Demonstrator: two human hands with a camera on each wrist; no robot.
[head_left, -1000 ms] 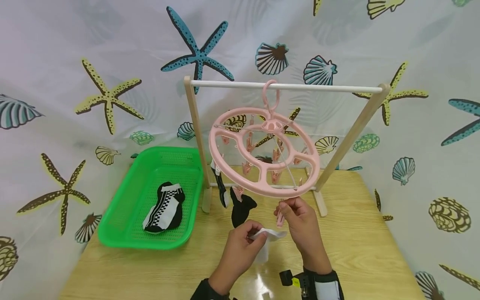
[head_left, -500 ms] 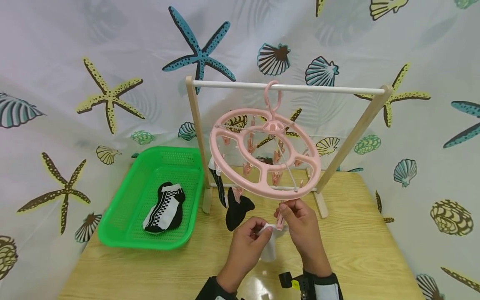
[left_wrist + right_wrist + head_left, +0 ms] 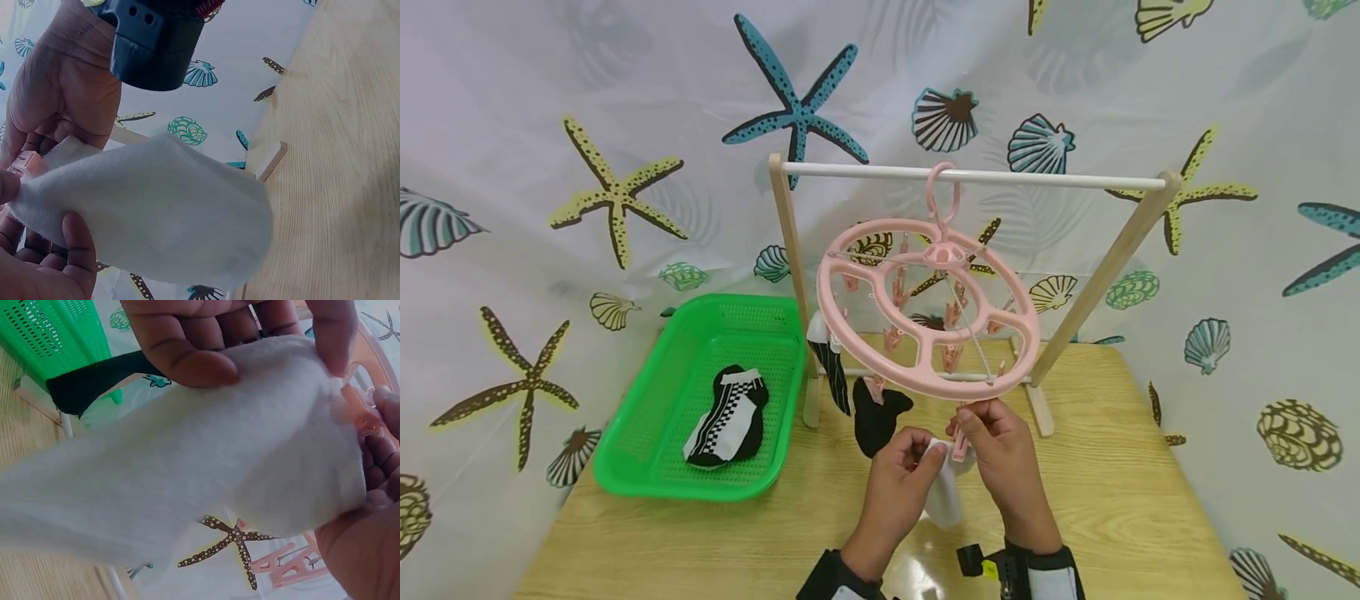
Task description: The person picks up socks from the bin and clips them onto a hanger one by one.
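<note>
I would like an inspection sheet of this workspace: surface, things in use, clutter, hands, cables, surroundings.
Surface: light wooden table, glossy near the front edge.
Things in use: white fabric sock held up to a pink plastic clip under the round pink plastic clip hanger, which hangs on a wooden rail rack; two dark socks already clipped.
Clutter: green plastic mesh basket with a black-and-white checked sock.
Hands: left hand pinches the sock's edge; right hand pinches the clip.
Cables: nothing seen.
Surroundings: white curtain with starfish and shell print.
</note>
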